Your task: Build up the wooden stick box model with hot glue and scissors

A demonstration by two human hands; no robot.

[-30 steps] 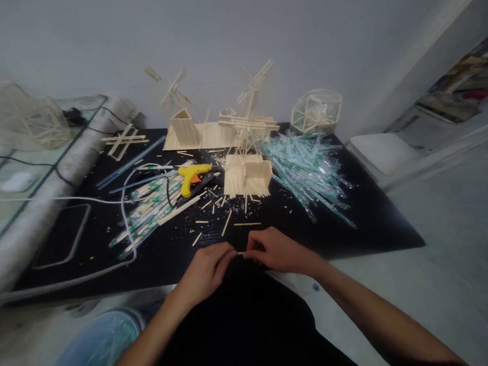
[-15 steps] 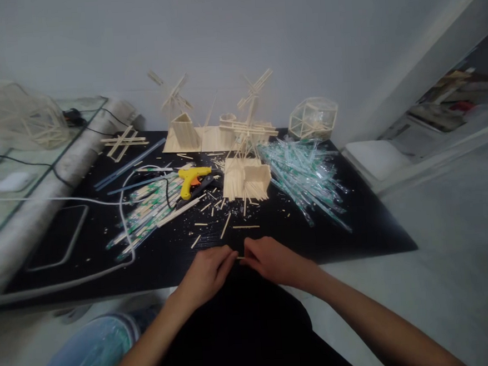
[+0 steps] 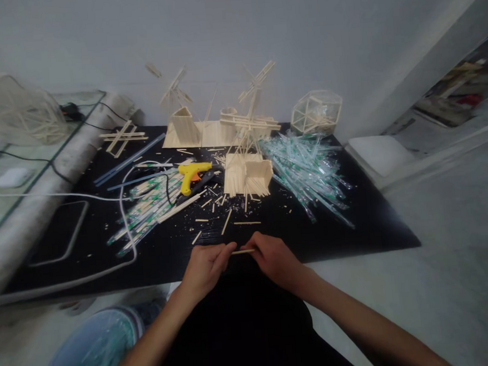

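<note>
Head view showed a thin wooden stick (image 3: 242,251) lying crosswise in the narrow gap between both hands. The left hand (image 3: 206,268) was pinched on its left end, the right hand (image 3: 278,258) on its other end. Just beyond them, a loose stick (image 3: 247,223) lay on the black table (image 3: 315,239), with a yellow glue gun (image 3: 189,177) farther back.

Stick (image 3: 242,251) between left hand (image 3: 206,268) and right hand (image 3: 278,258), glue gun (image 3: 193,168) behind, wrappers (image 3: 307,167) right
</note>
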